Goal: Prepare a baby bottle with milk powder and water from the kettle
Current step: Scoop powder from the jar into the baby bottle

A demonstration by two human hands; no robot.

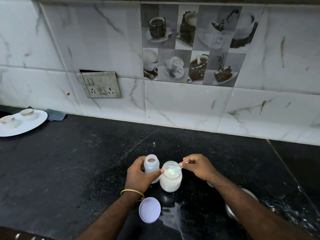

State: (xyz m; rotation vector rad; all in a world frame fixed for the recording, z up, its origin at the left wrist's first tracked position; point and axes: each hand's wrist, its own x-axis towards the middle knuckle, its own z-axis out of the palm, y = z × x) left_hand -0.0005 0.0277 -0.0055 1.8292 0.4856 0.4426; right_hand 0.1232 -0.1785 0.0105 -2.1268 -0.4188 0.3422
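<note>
I am looking down at a black speckled stone counter that meets a wall of white marble-patterned tiles, with a panel of coffee-cup picture tiles and a grimy switch and socket plate set in it. Far left on the counter, a white plate carries two small cups. Near me, my left hand wraps around an open, upright baby bottle, fingers curled on its body. Just beside it on the right, touching or nearly so, stands an open jar of white milk powder. My right hand pinches a small pale scoop over the jar's mouth; the bowl seems to hold powder. A lilac lid lies in front, beside a white spill.
</note>
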